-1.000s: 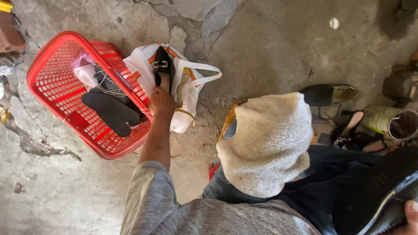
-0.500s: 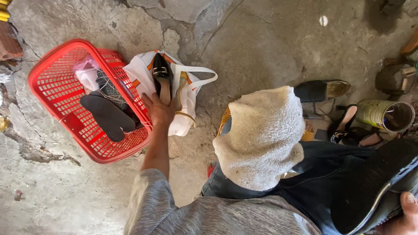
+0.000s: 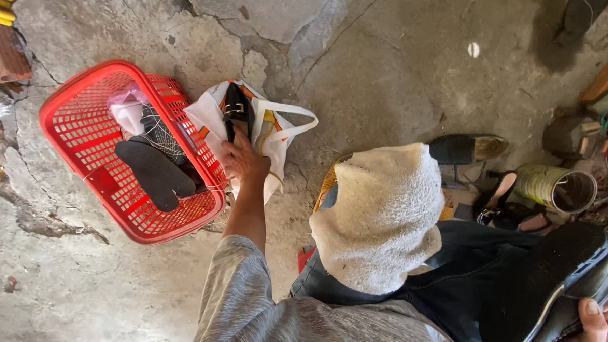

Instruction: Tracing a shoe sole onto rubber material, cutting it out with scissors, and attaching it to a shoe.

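Left hand (image 3: 243, 160) grip on black loafer (image 3: 236, 111), toe pointing away, long axis vertical

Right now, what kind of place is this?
Probably a shoe-repair spot on a bare floor. The left hand holds a black loafer over a white bag, the right hand grips a black shoe, and the cracked concrete floor holds scattered footwear.

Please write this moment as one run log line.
left hand: on black loafer in white bag | right hand: holds black shoe
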